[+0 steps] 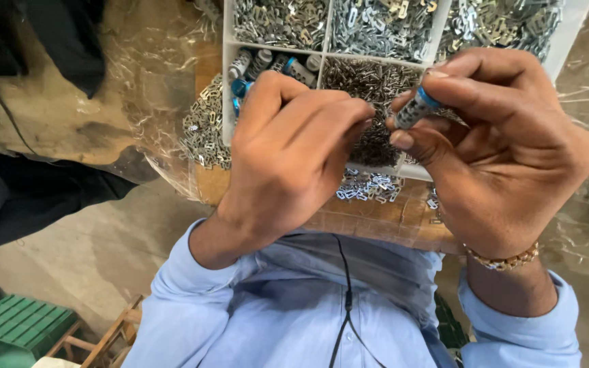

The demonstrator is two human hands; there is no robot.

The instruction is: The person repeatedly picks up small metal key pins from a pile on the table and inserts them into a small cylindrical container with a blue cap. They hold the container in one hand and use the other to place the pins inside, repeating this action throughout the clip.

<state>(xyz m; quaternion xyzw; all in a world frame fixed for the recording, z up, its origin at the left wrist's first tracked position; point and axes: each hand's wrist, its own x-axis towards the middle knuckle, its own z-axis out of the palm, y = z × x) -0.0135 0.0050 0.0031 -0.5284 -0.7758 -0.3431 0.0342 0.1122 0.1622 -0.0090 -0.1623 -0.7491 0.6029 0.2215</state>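
Right hand (506,157) pinches a small grey cylinder with a blue band (417,108) between thumb and forefinger, held up above the white compartment tray (226,102). The cylinder is tilted, its lower end pointing toward the left hand.

Left hand (288,150) is curled, its fingertips pressed together right at that lower end; something tiny may sit between them (too small to tell, the fingers hide it). Both hands meet over the compartment of dark small metal parts (369,88).

Tray also holds silvery stamped clips (376,24) in the upper compartments and more blue-banded cylinders (267,63) in the left one. Loose clips (202,129) lie spilled on the plastic-covered surface (158,61) beside the tray.

Judgement on doing this well: keep the cylinder steady in the right grip and let only the left fingertips do the fine work. Stay over the tray, so a dropped piece falls back in. Wrists close together should help alignment.
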